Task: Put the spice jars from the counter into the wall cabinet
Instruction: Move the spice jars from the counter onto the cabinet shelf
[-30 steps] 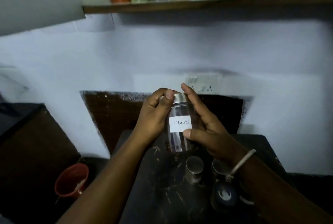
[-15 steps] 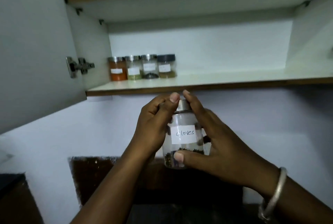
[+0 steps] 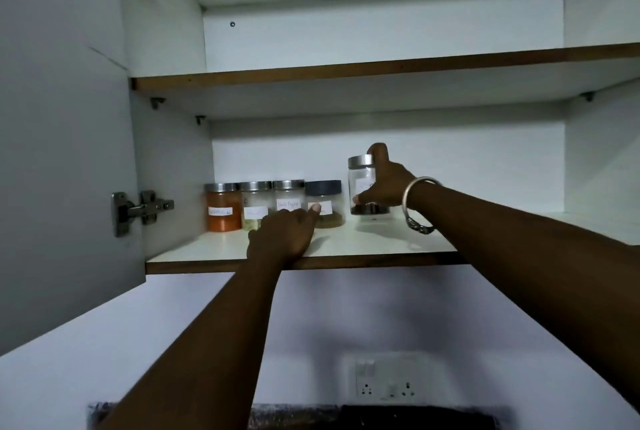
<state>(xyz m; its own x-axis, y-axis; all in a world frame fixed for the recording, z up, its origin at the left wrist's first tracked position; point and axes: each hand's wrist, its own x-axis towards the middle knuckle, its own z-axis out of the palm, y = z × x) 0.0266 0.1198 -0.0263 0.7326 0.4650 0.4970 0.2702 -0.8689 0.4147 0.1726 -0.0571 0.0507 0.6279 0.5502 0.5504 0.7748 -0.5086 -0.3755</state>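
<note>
White cabinet [image 3: 381, 49] interior fills most of my view, door swung open on the left with its hinge [image 3: 138, 210] showing, and the lower shelf [image 3: 363, 246] is where everything's happening. My right hand [image 3: 386, 184] is wrapped around the tall jar [image 3: 362, 187], one finger hooked up over the steel lid, thumb low near the base, and the jar sits at the right end of the row with a small gap between it and the others. Can't honestly tell if its base is flat on the shelf or a touch above it, and my fingers cover most of the label so it's unreadable. My left hand [image 3: 285, 234] lies loose on the front of the shelf, not holding anything, fingertips up against the dark-lidded jar [image 3: 323, 203] and blocking the bottoms of the two steel-lidded jars beside it [image 3: 254, 203] [image 3: 287, 196]. The orange jar [image 3: 221, 208] is at the far left. Labels are mostly too blurry, one looks like black pepper. A bangle [image 3: 415, 201] sits on my right wrist. Down below there's a wall socket [image 3: 384, 377], and the counter is cut off at the bottom edge.
</note>
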